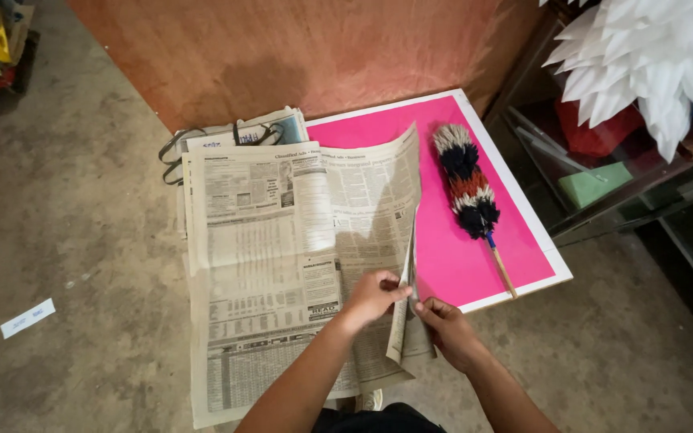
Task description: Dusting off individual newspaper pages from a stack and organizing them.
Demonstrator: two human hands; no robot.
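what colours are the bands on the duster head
The duster head is banded cream, dark navy, red and cream, then dark navy again, above a blue collar and wooden handle. The head view shows it.

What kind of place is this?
Probably a home craft workspace: a bare concrete floor, a pink board beside spread newspaper, and white paper decorations over a cluttered shelf.

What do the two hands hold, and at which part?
Both the left hand and the right hand pinch the raised right edge of a newspaper sheet.
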